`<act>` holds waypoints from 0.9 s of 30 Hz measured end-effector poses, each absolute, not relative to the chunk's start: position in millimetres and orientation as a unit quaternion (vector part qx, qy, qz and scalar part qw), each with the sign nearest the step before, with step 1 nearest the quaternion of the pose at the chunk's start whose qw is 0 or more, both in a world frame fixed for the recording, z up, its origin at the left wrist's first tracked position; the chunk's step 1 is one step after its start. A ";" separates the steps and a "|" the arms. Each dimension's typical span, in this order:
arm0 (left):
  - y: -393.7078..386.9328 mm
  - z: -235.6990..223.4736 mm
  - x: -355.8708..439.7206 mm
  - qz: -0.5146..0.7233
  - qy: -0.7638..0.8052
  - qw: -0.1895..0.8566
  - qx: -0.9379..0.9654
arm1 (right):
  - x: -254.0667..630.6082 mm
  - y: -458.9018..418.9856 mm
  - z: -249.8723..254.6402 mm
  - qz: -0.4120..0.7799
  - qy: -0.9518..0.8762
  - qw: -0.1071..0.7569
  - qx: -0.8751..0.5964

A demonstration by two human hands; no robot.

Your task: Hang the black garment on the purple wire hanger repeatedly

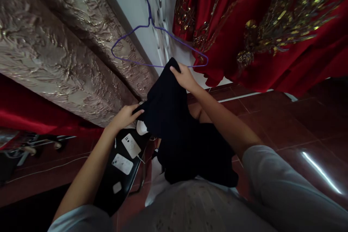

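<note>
A dark navy or black garment [168,108] hangs from both my hands and drapes down over my lap; its exact kind does not show. My left hand [126,116] pinches its left edge between thumb and fingers. Higher up, my right hand [185,77] grips the top corner, close to the bottom bar of a purple hanger [160,29]. The hanger's bar passes behind the garment's top and my right hand. Whether the fabric is on the hanger's bar, I cannot tell.
Beige textured fabric [67,50] hangs at the left, red sequined cloth [244,43] at the right. A white metal lattice [159,11] stands behind the hanger. On a black seat [108,185] lie two phones [131,145], one with a cable, and a small white case [117,187].
</note>
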State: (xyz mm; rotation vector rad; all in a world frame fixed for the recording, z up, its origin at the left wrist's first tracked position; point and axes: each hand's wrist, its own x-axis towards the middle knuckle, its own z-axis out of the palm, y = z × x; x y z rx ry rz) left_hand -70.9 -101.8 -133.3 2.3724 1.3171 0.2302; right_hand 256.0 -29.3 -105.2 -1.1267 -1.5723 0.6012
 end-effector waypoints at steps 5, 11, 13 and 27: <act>-101.5 -97.1 -98.1 0.099 0.507 0.129 0.846 | 286.4 -53.4 -98.2 0.204 -0.654 0.548 -0.480; -73.6 -36.8 -65.3 0.291 0.505 -0.013 0.813 | 304.4 -68.4 -83.5 0.211 -0.635 0.552 -0.497; -63.2 -30.6 -46.4 0.303 0.500 0.001 0.811 | 304.8 -73.7 -83.2 0.218 -0.639 0.553 -0.488; -28.0 9.8 5.1 0.363 0.422 0.015 0.830 | 319.2 -105.3 -70.6 0.225 -0.705 0.528 -0.417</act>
